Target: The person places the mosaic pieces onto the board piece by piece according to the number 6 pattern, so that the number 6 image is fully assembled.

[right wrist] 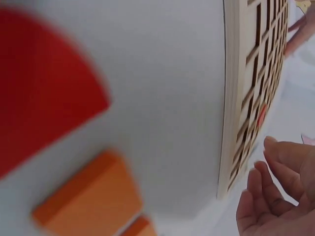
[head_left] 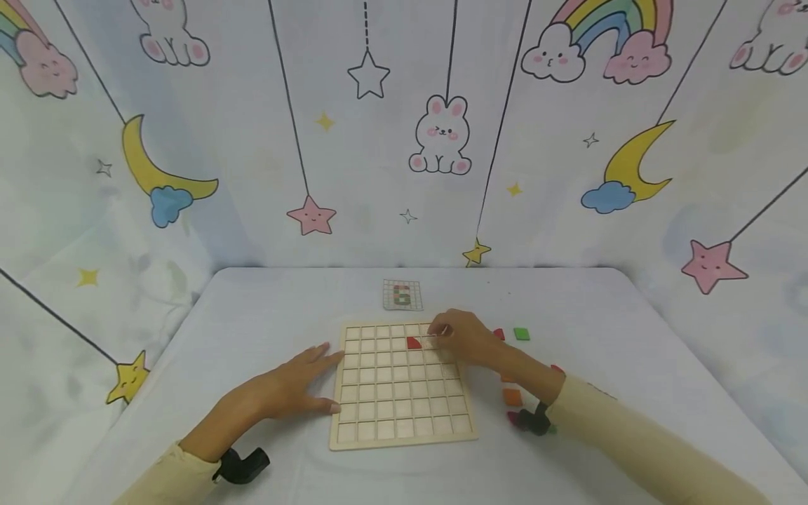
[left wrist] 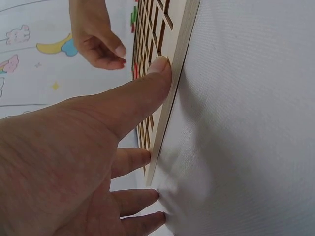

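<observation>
A pale wooden grid board (head_left: 404,382) lies on the white table. One red quarter-round tile (head_left: 413,343) sits in a cell of its second row. My left hand (head_left: 287,386) is spread at the board's left edge; its thumb (left wrist: 147,81) touches the rim and the other fingers reach along that side. Over the board's upper right corner is my right hand (head_left: 463,338), fingers bent and the thumb close to the index finger (right wrist: 283,172). I cannot tell whether a small tile is between those fingertips.
Behind the board lies a small grid card (head_left: 401,295) with a coloured figure. Right of the board, partly under my right forearm, are loose tiles: a green square (head_left: 521,334), an orange square (head_left: 513,398) and several red ones (right wrist: 44,88). A patterned cloth (head_left: 379,175) rises behind the table.
</observation>
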### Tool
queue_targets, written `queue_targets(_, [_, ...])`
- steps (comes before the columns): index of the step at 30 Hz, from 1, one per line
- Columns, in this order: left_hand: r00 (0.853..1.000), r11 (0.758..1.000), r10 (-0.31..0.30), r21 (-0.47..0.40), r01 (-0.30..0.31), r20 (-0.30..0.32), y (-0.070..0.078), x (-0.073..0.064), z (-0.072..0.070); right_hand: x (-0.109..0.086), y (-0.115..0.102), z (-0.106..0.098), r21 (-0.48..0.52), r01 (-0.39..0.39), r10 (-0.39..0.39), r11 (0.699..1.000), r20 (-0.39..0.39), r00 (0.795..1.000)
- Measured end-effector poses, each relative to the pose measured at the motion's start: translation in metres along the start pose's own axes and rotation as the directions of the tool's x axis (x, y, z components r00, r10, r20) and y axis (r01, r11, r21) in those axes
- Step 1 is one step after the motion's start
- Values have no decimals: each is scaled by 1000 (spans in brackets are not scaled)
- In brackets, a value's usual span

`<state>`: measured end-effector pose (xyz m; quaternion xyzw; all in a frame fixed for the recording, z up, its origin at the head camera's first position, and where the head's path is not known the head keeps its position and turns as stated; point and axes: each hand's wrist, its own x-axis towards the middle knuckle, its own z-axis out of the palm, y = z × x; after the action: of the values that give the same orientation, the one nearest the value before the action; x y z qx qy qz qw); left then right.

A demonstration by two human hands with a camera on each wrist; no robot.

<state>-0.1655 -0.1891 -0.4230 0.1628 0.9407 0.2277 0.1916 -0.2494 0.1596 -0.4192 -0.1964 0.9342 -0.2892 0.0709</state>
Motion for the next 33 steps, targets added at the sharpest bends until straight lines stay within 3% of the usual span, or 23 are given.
queue_targets(9, [1000,1000,9,15,-9,-7,-2,3,2,-28,46,-55,-16,9,-9,1000,-52,999])
queue_targets(15, [1000,1000,1,15,-1,-8,0,2,1,-49,80,-81,39,-92,95,995,-69,993])
queue_targets(21, [1000,1000,7,17,-7,-7,0,0,0,-66,103,-87,84,-180,184,980,-46,982])
queue_targets(27, [999,999,47,-4,-47,-6,0,-1,-1,-73,115,-82,116,-296,296,948,15,955])
queue_targets(33, [999,999,45,-3,-45,-7,2,-1,-1,-73,118,-77,88,-325,326,941,12,945])
